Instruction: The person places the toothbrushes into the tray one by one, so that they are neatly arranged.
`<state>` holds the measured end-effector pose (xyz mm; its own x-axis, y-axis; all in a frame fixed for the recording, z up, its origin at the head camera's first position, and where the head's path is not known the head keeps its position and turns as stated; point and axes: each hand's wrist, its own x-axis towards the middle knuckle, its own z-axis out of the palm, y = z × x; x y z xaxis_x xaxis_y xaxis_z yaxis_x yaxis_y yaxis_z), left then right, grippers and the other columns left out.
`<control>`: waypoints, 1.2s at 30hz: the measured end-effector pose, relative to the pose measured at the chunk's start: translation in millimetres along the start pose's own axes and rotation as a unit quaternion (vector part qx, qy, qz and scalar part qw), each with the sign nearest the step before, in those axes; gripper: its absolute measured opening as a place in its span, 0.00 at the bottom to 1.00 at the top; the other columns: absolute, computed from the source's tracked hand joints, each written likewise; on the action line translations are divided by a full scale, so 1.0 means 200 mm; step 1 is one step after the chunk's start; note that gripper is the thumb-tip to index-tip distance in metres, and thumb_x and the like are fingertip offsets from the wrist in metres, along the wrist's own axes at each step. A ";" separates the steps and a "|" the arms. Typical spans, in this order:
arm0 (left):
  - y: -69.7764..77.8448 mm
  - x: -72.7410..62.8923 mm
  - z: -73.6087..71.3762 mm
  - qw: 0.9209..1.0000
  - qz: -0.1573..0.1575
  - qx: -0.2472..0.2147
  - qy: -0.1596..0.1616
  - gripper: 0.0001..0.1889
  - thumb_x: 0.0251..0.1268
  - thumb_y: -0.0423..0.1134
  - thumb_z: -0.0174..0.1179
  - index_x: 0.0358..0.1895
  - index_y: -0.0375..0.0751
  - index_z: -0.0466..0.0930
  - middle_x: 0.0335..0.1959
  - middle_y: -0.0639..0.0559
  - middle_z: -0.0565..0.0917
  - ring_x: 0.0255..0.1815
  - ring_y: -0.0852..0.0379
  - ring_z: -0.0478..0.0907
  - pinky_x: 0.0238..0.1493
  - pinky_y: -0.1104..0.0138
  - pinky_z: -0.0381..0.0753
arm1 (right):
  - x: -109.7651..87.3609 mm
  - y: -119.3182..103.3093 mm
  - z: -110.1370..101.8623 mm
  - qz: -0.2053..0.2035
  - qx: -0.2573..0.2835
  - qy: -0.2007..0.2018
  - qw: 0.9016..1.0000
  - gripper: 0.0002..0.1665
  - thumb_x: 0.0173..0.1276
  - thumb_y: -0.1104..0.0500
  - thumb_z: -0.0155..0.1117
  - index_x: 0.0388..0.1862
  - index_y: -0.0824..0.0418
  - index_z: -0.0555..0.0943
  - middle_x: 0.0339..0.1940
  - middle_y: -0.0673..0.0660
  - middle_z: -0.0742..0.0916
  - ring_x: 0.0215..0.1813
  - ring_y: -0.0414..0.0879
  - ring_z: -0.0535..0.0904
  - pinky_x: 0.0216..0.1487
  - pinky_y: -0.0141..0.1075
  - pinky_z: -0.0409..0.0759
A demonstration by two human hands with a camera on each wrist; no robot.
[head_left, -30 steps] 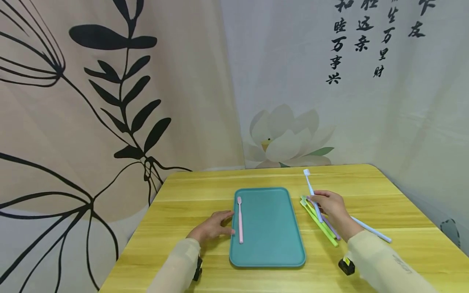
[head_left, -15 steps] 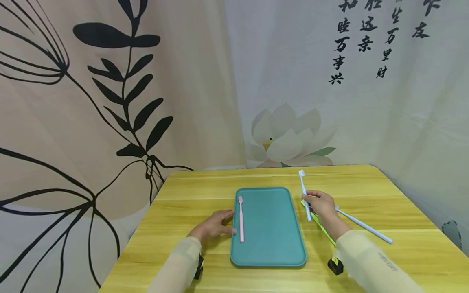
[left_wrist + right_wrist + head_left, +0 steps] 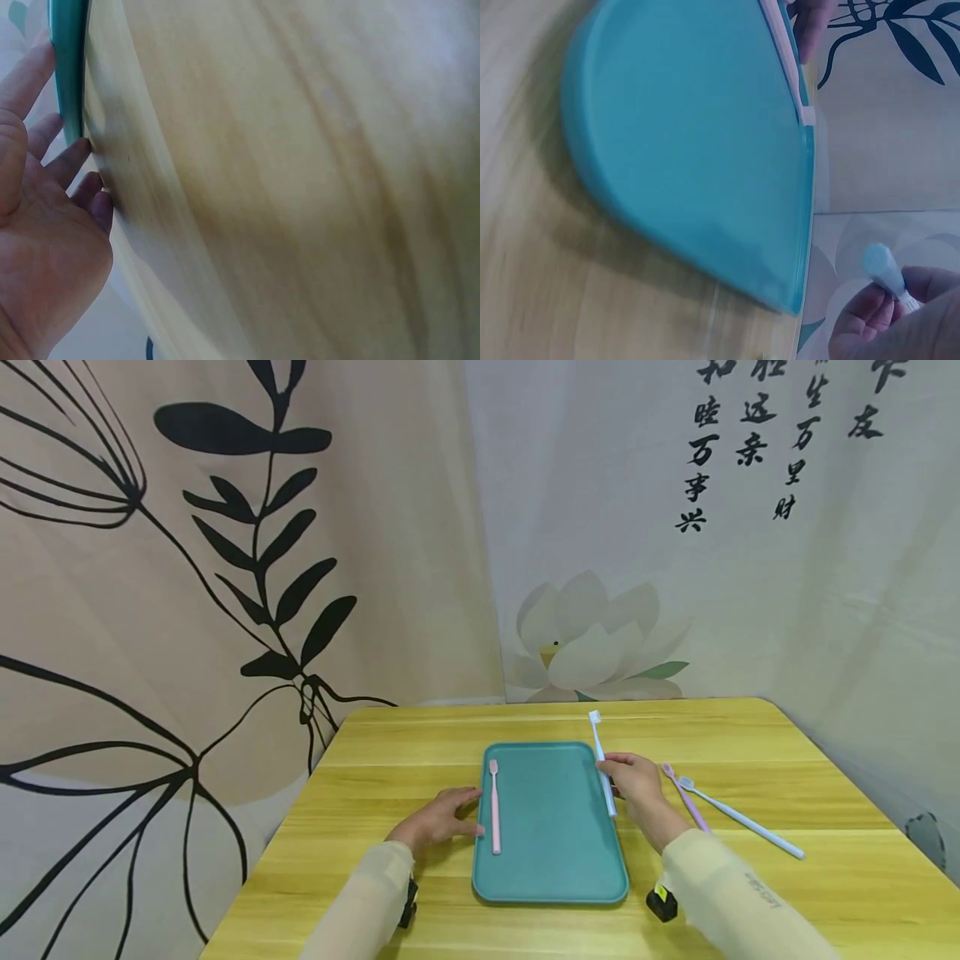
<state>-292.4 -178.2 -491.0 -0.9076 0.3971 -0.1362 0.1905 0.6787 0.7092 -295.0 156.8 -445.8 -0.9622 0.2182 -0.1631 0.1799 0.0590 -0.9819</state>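
My right hand (image 3: 633, 783) pinches a light blue toothbrush (image 3: 608, 797) above the right rim of a teal tray (image 3: 555, 852), bristle head pointing away. In the right wrist view, the toothbrush's handle end (image 3: 883, 266) sticks out between thumb and fingers. A pink toothbrush (image 3: 495, 810) lies lengthwise inside the tray, near its left side. My left hand (image 3: 438, 821) rests against the tray's left edge with fingers spread. The left wrist view has its fingertips touching the teal rim (image 3: 70, 67), other fingers loosely bent.
Right of my right hand, a purple toothbrush (image 3: 688, 800) and another light blue toothbrush (image 3: 746, 820) lie on the wooden table (image 3: 420, 739). My right arm hides the green toothbrushes' spot. A patterned curtain (image 3: 405, 527) hangs behind the table.
My right hand has carried the light blue toothbrush leftward, from over the other toothbrushes to the tray's right rim. The purple one has come into view again. My left hand stays at the tray.
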 end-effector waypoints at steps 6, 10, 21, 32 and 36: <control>-0.02 0.01 0.00 1.000 0.003 0.009 -0.002 0.40 0.62 0.46 0.69 0.76 0.43 0.63 0.76 0.39 0.60 0.76 0.37 0.52 0.72 0.42 0.56 | -0.01 -0.01 0.07 0.015 0.008 -0.005 1.000 0.20 0.69 0.64 0.63 0.58 0.71 0.78 0.43 0.58 0.84 0.40 0.47 0.79 0.41 0.38 0.80; -0.02 0.02 0.00 1.000 0.003 0.012 -0.005 0.40 0.63 0.46 0.69 0.76 0.44 0.62 0.76 0.40 0.60 0.77 0.37 0.52 0.72 0.42 0.56 | -0.01 0.00 0.11 0.015 0.009 -0.011 1.000 0.20 0.68 0.64 0.63 0.57 0.70 0.79 0.42 0.58 0.83 0.38 0.46 0.78 0.38 0.38 0.78; -0.02 0.01 -0.01 1.000 0.006 0.001 -0.006 0.40 0.63 0.47 0.69 0.76 0.45 0.62 0.76 0.42 0.61 0.77 0.39 0.51 0.72 0.43 0.56 | -0.03 0.01 0.23 0.013 -0.008 -0.016 1.000 0.18 0.64 0.67 0.61 0.54 0.69 0.81 0.37 0.57 0.84 0.35 0.45 0.76 0.35 0.37 0.77; -0.02 0.02 -0.01 1.000 0.007 0.011 -0.008 0.40 0.63 0.47 0.69 0.76 0.45 0.62 0.76 0.42 0.61 0.77 0.39 0.50 0.73 0.43 0.54 | -0.07 0.04 0.34 0.022 0.005 -0.038 0.999 0.18 0.66 0.68 0.63 0.55 0.70 0.80 0.35 0.57 0.83 0.33 0.46 0.75 0.35 0.39 0.78; -0.02 0.02 -0.01 1.000 0.008 0.014 -0.009 0.40 0.63 0.47 0.69 0.77 0.45 0.61 0.76 0.42 0.61 0.77 0.39 0.50 0.74 0.44 0.54 | -0.08 0.06 0.37 0.024 0.008 -0.033 0.999 0.17 0.65 0.69 0.65 0.53 0.70 0.81 0.36 0.57 0.83 0.34 0.46 0.75 0.36 0.39 0.79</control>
<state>-297.3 -180.8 -493.9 -0.8971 0.4198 -0.1376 0.2164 0.6891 0.6916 -292.8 81.1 -462.2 -0.9639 0.1548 -0.2165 0.2242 0.0344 -0.9739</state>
